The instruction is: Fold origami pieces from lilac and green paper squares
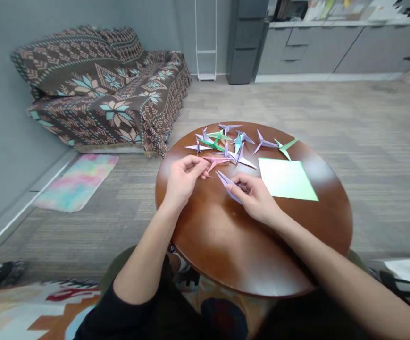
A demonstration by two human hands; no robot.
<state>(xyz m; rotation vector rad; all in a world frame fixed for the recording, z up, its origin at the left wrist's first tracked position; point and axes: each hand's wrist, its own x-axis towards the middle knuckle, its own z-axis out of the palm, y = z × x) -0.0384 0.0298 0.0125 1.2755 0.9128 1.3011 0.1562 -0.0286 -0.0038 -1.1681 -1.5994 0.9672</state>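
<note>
Right grip [256,196] pinches folded lilac paper [225,181], its points jutting out leftward.

The table [222,245] is glossy wood, the cranes [238,143] paper.

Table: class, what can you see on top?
Folded papers, several colours, and a pale green sheet. Parts of the table beneath them and behind the left hand and right hand are covered.

Patterned sofa [116,97] left, pastel mat [79,182] before it; grey cabinets [314,54] right.
</note>
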